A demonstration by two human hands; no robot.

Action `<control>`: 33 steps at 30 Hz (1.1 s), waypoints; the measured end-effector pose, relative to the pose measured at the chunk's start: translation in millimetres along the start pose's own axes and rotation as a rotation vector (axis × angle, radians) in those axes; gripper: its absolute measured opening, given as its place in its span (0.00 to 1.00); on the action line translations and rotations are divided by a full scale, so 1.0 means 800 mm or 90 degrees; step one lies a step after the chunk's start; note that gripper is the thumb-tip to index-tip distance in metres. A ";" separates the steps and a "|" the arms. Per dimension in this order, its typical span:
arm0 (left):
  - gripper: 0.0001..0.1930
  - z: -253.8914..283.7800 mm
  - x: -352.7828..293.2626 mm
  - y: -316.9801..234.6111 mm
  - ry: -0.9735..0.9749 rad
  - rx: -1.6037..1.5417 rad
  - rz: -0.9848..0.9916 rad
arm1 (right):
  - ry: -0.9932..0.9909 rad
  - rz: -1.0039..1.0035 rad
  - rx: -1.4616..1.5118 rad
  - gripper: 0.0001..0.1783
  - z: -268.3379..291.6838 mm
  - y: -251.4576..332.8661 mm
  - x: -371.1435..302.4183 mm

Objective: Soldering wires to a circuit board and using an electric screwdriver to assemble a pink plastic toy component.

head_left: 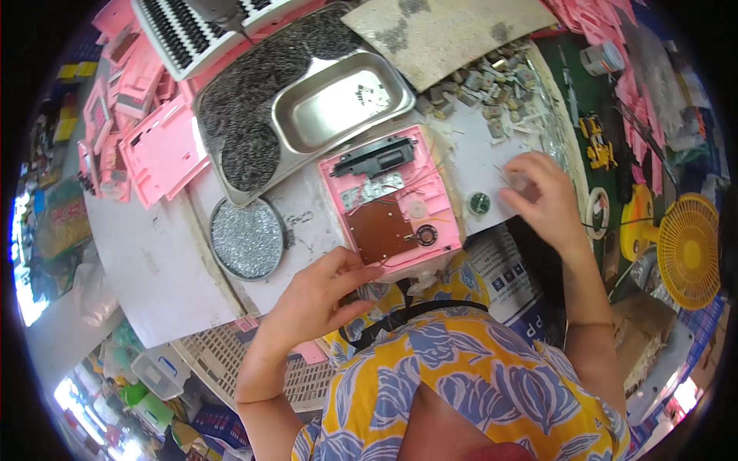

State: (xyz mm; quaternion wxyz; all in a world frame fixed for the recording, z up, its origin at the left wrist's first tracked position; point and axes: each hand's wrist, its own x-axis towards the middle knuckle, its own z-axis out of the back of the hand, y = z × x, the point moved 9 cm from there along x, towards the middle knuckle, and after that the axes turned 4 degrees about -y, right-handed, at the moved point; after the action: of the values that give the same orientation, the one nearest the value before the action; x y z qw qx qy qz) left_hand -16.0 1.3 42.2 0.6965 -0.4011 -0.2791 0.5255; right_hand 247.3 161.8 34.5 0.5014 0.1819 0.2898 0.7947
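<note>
A pink plastic casing lies before me at the table's front edge. Inside it are a brown circuit board, thin red wires, a black plastic compartment and a small round black-rimmed part. My left hand grips the casing's near left corner, fingers on its edge and thumb below. To the right of the casing, my right hand is raised with its fingers curled together around something small and greyish, too unclear to name. Close to its fingertips stands a small round dish with dark green contents.
A round tin of small silvery parts stands left. Behind it, a metal tray of dark small parts bears a steel pan. Pink casings pile up left; small metal parts lie back right. A yellow fan stands far right.
</note>
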 end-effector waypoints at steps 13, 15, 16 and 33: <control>0.07 0.090 0.250 0.089 -0.170 0.418 -0.058 | -0.081 -0.001 -0.034 0.12 0.015 -0.024 -0.003; 0.07 0.075 0.270 0.082 -0.066 0.526 -0.021 | -0.092 -0.008 -0.027 0.12 0.019 -0.029 -0.006; 0.07 0.071 0.275 0.084 -0.014 0.579 -0.001 | -0.090 -0.008 -0.015 0.12 0.019 -0.029 -0.004; 0.09 0.148 0.164 0.122 -0.324 -0.146 0.188 | 0.053 0.079 0.363 0.14 -0.032 0.079 0.065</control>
State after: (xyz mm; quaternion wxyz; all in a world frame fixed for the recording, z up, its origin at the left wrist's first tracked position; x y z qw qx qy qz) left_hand -123.4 170.2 16.5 0.4707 -0.3688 -0.4403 0.6698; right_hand 166.0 180.8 55.3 0.3683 0.2998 0.5101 0.7171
